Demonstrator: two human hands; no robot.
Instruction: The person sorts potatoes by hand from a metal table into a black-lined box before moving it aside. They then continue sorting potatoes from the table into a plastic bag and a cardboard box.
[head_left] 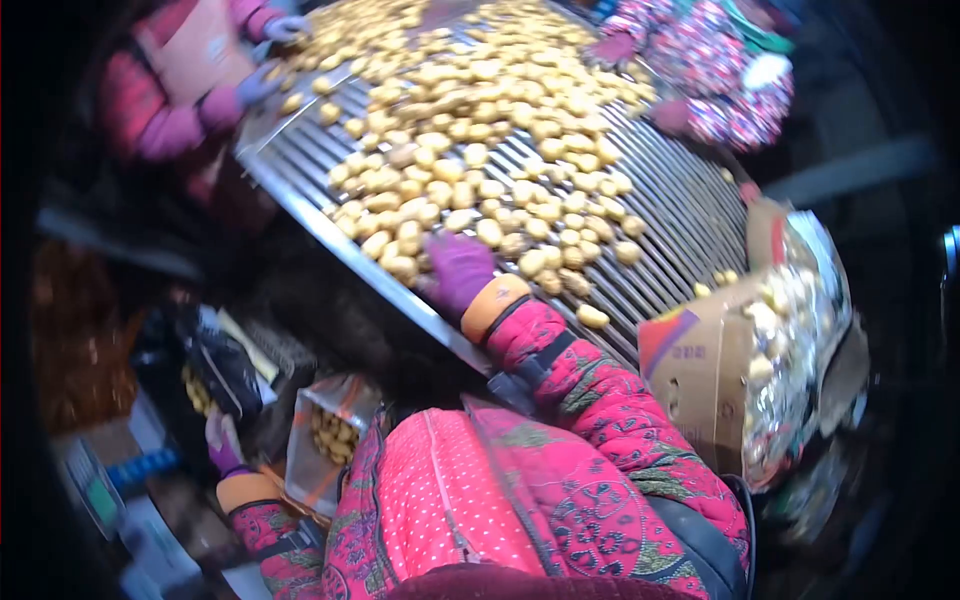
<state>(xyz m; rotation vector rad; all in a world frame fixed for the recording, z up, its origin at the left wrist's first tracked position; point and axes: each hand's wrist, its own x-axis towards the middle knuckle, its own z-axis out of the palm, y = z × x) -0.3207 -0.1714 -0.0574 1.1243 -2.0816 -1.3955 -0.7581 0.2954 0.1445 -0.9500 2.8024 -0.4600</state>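
Observation:
My right hand (461, 272), in a purple glove, is on the near edge of the metal roller table (310, 205). It touches the pile of yellow potatoes (440, 190); its fingers are blurred and partly hidden among them. Low on the left, my left hand (225, 446), gloved in purple with pale fingertips, hangs beside a black bag (222, 368) with a few potatoes (198, 392) showing at its side. Its small, blurred fingers do not show whether they hold anything. Right of it stands a clear-sided container (305, 440) with potatoes inside.
A person in a pink apron (195, 60) works at the table's far left, both gloved hands at its edge. Another person's patterned sleeve (725, 115) reaches in from the far right. An open cardboard box (695, 370) lined with plastic, holding potatoes, stands to the right.

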